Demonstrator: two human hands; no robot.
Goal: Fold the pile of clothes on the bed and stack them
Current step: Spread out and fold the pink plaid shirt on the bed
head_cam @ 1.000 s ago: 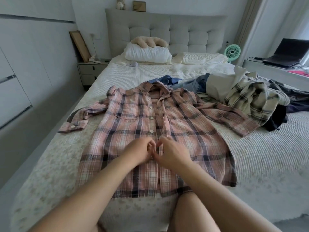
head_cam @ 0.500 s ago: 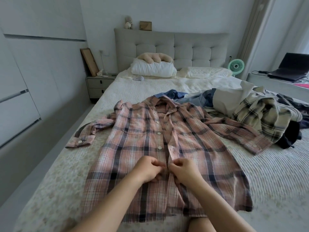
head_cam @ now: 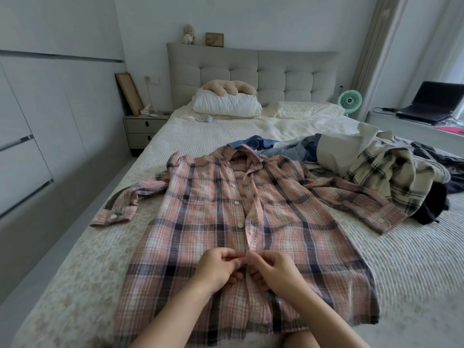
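Note:
A pink plaid shirt (head_cam: 200, 222) lies face up and spread flat on the bed (head_cam: 401, 259), sleeves out to both sides. My left hand (head_cam: 216, 267) pinches the left front edge of the shirt's button placket low on the garment. My right hand (head_cam: 273, 268) pinches the opposite front edge right beside it, fingertips of both hands almost touching. The upper part of the placket gapes open. A pile of unfolded clothes (head_cam: 376, 172) lies at the right, with a cream plaid garment on top and blue and dark pieces around it.
Two pillows (head_cam: 226, 105) and a plush toy rest by the grey headboard (head_cam: 251, 69). A nightstand (head_cam: 143, 129) stands left of the bed, a green fan (head_cam: 349, 100) and a laptop (head_cam: 434, 102) to the right. White wardrobe doors line the left wall.
The view has tilted up and the shirt sits lower in frame. Both hands stay together at the placket, working at the lower front edges.

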